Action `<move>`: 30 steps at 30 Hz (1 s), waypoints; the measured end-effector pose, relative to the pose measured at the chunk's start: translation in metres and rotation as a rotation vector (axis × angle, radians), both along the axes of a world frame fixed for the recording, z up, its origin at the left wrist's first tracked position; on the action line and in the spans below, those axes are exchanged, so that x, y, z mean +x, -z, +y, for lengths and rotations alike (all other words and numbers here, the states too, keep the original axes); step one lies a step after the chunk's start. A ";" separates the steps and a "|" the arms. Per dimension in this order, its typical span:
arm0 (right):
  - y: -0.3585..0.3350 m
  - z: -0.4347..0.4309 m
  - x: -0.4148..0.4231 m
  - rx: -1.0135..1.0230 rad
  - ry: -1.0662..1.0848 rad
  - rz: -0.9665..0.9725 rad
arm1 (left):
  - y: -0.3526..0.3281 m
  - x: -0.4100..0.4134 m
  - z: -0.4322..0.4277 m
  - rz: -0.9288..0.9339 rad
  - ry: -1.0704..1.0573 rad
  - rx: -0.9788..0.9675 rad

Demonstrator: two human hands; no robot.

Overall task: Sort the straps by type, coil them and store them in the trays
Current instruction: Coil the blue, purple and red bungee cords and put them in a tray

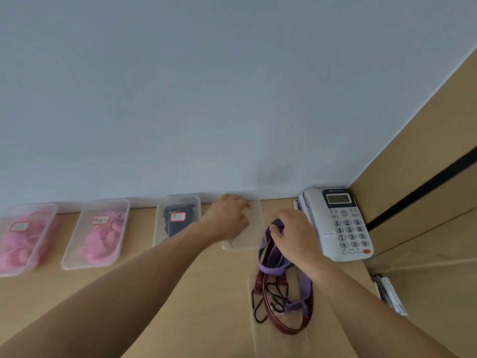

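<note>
Where the right hand (291, 235) pinches, the purple strap (274, 266) trails beneath.

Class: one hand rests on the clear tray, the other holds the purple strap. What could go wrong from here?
1. The purple strap in the right hand looks tangled with the maroon hook cord; lifting may drag both, mixing types.
2. Uncoiled, it may spill over the clear tray under the left hand.

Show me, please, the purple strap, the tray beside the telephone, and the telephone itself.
purple strap (273, 270): head view, on its crosswise band.
tray (254, 233): head view, bare floor at right.
telephone (349, 229): head view, keypad middle.
</note>
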State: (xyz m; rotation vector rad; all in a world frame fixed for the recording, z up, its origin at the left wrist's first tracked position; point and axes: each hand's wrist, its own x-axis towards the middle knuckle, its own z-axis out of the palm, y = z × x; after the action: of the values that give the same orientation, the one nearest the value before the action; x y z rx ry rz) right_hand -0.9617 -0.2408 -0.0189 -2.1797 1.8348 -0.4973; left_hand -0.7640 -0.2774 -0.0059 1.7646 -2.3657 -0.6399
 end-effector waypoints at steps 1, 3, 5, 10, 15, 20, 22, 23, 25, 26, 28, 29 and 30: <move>-0.002 0.007 -0.007 0.000 -0.004 -0.017 | -0.002 -0.004 0.009 0.012 -0.025 0.013; -0.004 0.024 -0.020 0.010 -0.024 -0.070 | -0.005 -0.013 0.029 0.045 -0.067 0.036; -0.001 0.040 -0.033 0.046 -0.056 -0.088 | -0.006 -0.024 0.048 0.068 -0.110 0.055; 0.015 0.058 -0.065 0.162 -0.139 0.050 | -0.010 -0.047 0.086 0.097 -0.229 0.089; 0.025 0.058 -0.078 0.053 -0.362 0.250 | -0.004 -0.071 0.115 0.131 -0.321 0.097; 0.024 0.046 -0.074 -0.051 -0.441 0.327 | -0.006 -0.080 0.126 0.140 -0.338 0.091; 0.012 0.043 -0.074 -0.120 -0.421 0.172 | -0.013 -0.078 0.124 0.142 -0.345 0.108; 0.003 0.041 -0.076 -0.132 -0.389 0.059 | -0.018 -0.077 0.122 0.147 -0.348 0.119; -0.020 0.035 -0.081 -0.075 -0.335 -0.112 | -0.030 -0.075 0.116 0.175 -0.353 0.134; -0.031 0.031 -0.084 -0.045 -0.305 -0.184 | -0.037 -0.076 0.112 0.205 -0.356 0.136; -0.060 0.027 -0.089 0.024 -0.207 -0.425 | -0.050 -0.079 0.104 0.296 -0.365 0.147; -0.075 0.028 -0.089 0.053 -0.156 -0.602 | -0.056 -0.082 0.101 0.358 -0.365 0.157; -0.090 0.029 -0.089 0.070 -0.115 -0.769 | -0.062 -0.086 0.097 0.421 -0.359 0.166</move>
State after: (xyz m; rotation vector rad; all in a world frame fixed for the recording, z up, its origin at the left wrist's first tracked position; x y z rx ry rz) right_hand -1.0507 -0.2114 0.0710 -1.6768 1.2723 -1.0424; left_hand -0.8500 -0.1805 0.0561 1.8311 -1.7138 -1.0483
